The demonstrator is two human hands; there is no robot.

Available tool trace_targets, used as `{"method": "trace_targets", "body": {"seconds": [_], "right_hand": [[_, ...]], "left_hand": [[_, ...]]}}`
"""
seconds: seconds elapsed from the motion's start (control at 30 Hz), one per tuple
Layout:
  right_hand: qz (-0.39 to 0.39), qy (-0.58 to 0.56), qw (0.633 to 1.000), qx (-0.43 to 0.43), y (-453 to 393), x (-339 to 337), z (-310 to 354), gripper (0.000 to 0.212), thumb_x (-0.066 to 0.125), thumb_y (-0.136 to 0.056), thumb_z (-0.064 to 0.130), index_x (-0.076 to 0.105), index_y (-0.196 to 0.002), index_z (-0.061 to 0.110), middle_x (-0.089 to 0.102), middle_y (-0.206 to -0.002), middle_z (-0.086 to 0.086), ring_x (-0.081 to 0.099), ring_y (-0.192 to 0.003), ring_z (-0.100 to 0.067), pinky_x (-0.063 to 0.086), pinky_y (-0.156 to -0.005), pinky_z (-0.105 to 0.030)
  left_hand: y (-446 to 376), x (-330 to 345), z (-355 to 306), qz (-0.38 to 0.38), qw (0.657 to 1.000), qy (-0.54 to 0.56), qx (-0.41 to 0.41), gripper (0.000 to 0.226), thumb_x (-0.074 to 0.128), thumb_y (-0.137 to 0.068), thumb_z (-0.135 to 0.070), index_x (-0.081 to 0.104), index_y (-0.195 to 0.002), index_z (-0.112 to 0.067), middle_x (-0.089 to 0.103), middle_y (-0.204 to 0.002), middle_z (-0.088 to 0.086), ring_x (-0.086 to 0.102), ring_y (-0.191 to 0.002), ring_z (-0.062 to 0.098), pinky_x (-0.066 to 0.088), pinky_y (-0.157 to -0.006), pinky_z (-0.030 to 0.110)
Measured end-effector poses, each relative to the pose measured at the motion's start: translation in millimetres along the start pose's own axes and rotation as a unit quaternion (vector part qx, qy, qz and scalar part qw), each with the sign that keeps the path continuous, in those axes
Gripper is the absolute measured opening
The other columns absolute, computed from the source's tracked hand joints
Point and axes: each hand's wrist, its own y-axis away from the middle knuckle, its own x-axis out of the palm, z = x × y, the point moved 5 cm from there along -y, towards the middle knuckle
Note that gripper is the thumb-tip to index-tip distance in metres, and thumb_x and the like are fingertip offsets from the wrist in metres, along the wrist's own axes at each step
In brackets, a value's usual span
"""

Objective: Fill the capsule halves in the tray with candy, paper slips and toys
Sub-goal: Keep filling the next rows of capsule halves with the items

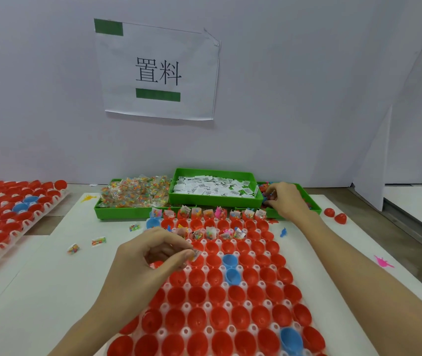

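Where the desk [50, 291] runs leftmost, a second white tray of red and blue plastic capsule halves [4, 217] sits apart from the work.
Loose clear candy sachets [98, 241]: lying on the desk left of the main tray.
Left hand [153, 255]: fingers curled, pinching a small printed paper slip with a sachet [196, 253] at the main tray's third row.
White plastic tray of red capsule halves [230, 291]: long axis running away from the person; two far rows filled, near rows bare. Next empty cups lie just ahead of the left hand, which is the nearer.
Green bins, left to right: candy sachets [135, 194], white barcoded paper slips [215, 188], small toys [310, 201].
Right hand [281, 199]: fingers curled into the toy bin; what it holds cannot be told.
Wall sheet [158, 70]: reads "置料".
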Motion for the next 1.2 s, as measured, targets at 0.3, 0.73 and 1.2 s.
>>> {"method": "trace_targets", "body": {"seconds": [0.3,0.73,1.2], "right_hand": [[-0.11,-0.171,0.978,0.051,21.0,-14.0,-0.7,0.015,0.077,-0.09,0.011,0.063,-0.085,0.017,0.068,-0.085,0.002,0.066,-0.08,-0.012,0.047,-0.063,-0.017],[0.083,-0.37,0.914,-0.145,162.9,-43.9,130.1,0.006,0.077,-0.09,0.023,0.078,-0.094,0.027,0.076,-0.092,0.011,0.072,-0.089,-0.006,0.059,-0.079,-0.023],[0.112,-0.385,0.893,-0.206,205.8,-42.7,158.9,0.018,0.079,-0.089,0.026,0.081,-0.107,0.028,0.074,-0.097,0.013,0.072,-0.093,-0.007,0.058,-0.082,-0.019]], "left_hand": [[-0.1,0.8,-1.4,0.0,1.0,0.007,0.004,0.011,0.083,-0.079,-0.017,0.08,-0.09,-0.019,0.075,-0.088,0.002,0.074,-0.076,0.022,0.06,-0.072,0.03],[5.7,8.2,-15.8,0.019,0.999,-0.016,0.047,0.018,0.086,-0.074,-0.022,0.075,-0.089,-0.021,0.076,-0.083,-0.005,0.075,-0.074,0.016,0.061,-0.072,0.026],[9.8,7.4,-41.7,0.036,0.961,-0.187,0.199,0.014,0.075,-0.091,-0.022,0.072,-0.082,-0.011,0.067,-0.089,-0.009,0.065,-0.084,0.0,0.053,-0.079,0.013]]}}
